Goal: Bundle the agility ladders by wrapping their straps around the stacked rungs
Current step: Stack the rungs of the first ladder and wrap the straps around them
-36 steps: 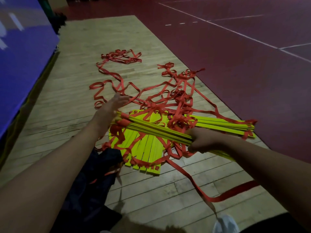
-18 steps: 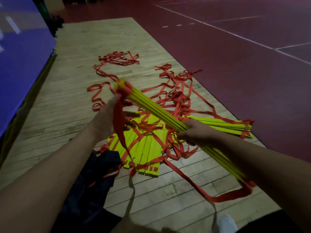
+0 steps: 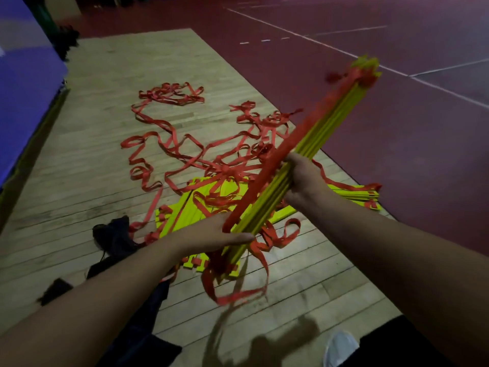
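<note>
well, we hold the stacked rungs (image 3: pixel 333 117) clear of the wooden floor (image 3: pixel 79 181), tilted, the far end high to the right and the near end low; our left hand (image 3: pixel 209 234) grips the low end, thumb on top and fingers beneath, though blur makes it hard to say how tightly they close; our right hand (image 3: pixel 301 178) is wrapped around the middle of the stack; a red strap (image 3: pixel 277 157) runs along the stack's upper side, from the left hand up to the far tip; more strap hangs in blurred loops below the near end; beneath, fanned rungs (image 3: pixel 182 215) lie flat on the floor amid loose straps (image 3: pixel 169 139) trailing away from us; a second pile of rungs (image 3: pixel 354 194) lies just past our right wrist; dark cloth (image 3: pixel 116 237) sits left of the fanned rungs; a blue mat (image 3: pixel 23 88) borders the floor's left edge.
</note>
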### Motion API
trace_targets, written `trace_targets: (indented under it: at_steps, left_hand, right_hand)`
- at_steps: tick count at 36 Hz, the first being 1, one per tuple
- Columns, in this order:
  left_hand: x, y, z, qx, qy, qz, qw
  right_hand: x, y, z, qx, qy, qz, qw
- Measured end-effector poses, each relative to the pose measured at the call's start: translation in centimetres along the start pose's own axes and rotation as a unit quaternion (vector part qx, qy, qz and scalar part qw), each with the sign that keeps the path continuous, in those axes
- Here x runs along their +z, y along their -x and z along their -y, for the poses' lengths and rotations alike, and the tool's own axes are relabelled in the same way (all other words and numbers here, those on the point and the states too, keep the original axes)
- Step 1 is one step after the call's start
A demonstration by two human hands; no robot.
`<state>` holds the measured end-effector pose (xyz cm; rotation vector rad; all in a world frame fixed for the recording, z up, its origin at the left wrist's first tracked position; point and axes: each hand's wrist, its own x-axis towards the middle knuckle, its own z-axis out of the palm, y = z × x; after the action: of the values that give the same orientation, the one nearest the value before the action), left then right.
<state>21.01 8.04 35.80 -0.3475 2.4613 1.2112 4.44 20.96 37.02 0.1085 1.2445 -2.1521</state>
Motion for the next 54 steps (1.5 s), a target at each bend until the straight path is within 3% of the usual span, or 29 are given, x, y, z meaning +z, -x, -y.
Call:
trace_targets:
  at_steps: [7, 12, 16, 20, 23, 28, 31, 33, 36, 37, 38, 40, 41, 44, 45, 48, 51, 54]
  left_hand:
    - [0.3, -0.1, 0.8, -0.044, -0.206, -0.03, 0.977]
    - [-0.1, -0.1, 0.0, -0.039, -0.073, -0.041, 0.996]
    - [0.2, 0.0, -0.4, -0.033, -0.034, -0.078, 0.996]
    - [-1.7, 0.1, -0.6, -0.012, -0.074, -0.173, 0.982]
    - [-3.2, 0.4, -0.3, -0.001, -0.139, -0.213, 0.967]
    - [-4.8, 0.8, 0.7, -0.008, -0.273, -0.234, 0.933]
    - [-5.4, 1.0, 0.4, -0.011, -0.34, -0.216, 0.915]
    - [-5.7, 1.0, 0.4, -0.009, -0.371, -0.201, 0.906]
    - [-5.9, 1.3, 0.1, 0.004, -0.401, -0.164, 0.901]
    - [-6.0, 1.4, -0.1, 0.011, -0.414, -0.149, 0.898]
    - [-6.0, 1.6, -0.4, 0.018, -0.43, -0.136, 0.892]
    - [-5.8, 2.0, -1.0, 0.043, -0.462, -0.117, 0.878]
    - [-5.7, 2.2, -1.3, 0.058, -0.474, -0.11, 0.872]
    - [-5.3, 2.5, -1.9, 0.102, -0.49, -0.095, 0.861]
    - [-5.1, 2.6, -2.0, 0.113, -0.494, -0.094, 0.857]
    - [-5.0, 2.6, -2.3, 0.137, -0.508, -0.099, 0.844]
    - [-5.0, 2.6, -2.0, 0.166, -0.52, -0.108, 0.831]
    - [-5.4, 2.6, -1.6, 0.174, -0.483, -0.091, 0.853]
  right_hand:
    - [-0.9, 0.1, 0.7, 0.041, -0.095, -0.035, 0.994]
    - [-0.8, 0.5, 1.6, 0.036, -0.158, -0.062, 0.985]
    - [-0.8, 1.3, 2.0, 0.03, -0.138, -0.073, 0.987]
    - [-1.6, 1.7, 2.0, 0.001, -0.055, -0.064, 0.996]
    - [-2.3, 1.8, 1.8, 0.011, 0.171, -0.049, 0.984]
    - [-2.4, 3.4, 1.5, 0.073, 0.524, 0.005, 0.849]
    - [-1.1, 3.4, 1.3, -0.023, 0.627, 0.034, 0.778]
    - [-0.3, 2.8, 0.9, -0.117, 0.708, 0.068, 0.693]
    - [0.5, 3.1, 0.6, -0.217, 0.82, 0.116, 0.517]
    - [0.9, 3.5, 0.6, -0.239, 0.826, 0.131, 0.493]
    - [1.3, 3.8, 0.8, -0.239, 0.814, 0.161, 0.504]
    - [1.9, 4.5, 1.0, -0.161, 0.744, 0.248, 0.599]
    - [2.2, 4.8, 1.0, -0.098, 0.716, 0.282, 0.631]
    - [1.8, 5.2, 0.3, 0.034, 0.728, 0.335, 0.597]
    - [1.4, 5.1, -0.1, 0.065, 0.72, 0.34, 0.601]
    - [0.4, 5.0, -0.9, 0.15, 0.64, 0.355, 0.665]
    - [0.3, 5.0, -0.9, 0.176, 0.622, 0.359, 0.673]
    - [0.5, 5.1, -1.0, 0.166, 0.64, 0.355, 0.661]
